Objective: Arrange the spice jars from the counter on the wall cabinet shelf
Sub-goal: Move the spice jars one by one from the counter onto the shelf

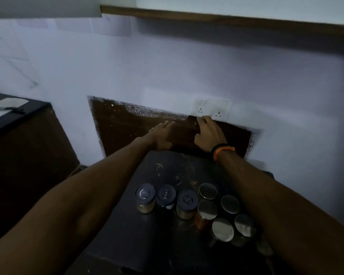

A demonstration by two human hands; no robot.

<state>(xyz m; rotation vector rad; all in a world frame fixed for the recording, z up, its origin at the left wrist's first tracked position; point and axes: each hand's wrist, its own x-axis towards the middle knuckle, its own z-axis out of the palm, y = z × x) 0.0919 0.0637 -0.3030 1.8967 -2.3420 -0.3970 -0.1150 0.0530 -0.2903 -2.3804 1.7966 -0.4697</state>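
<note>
Several spice jars stand on the dark counter [127, 225] below my arms. Three have dark blue lids [145, 193] and several have steel lids [207, 191]; one steel-lidded jar [202, 221] holds orange-red spice. Both arms reach forward to the brown panel [123, 126] on the wall. My left hand [163, 133] lies with straight fingers against the panel. My right hand [210, 133], with bands on its wrist, grips a small dark jar [193, 123] just below the socket. The wall cabinet's brown lower edge [226, 18] runs across the top.
A white wall socket [213, 109] sits right above my right hand. To the left, a lower dark counter carries a white board with a knife [6, 109]. A white cabinet door [44, 6] hangs at the top left. The picture is dim and blurred.
</note>
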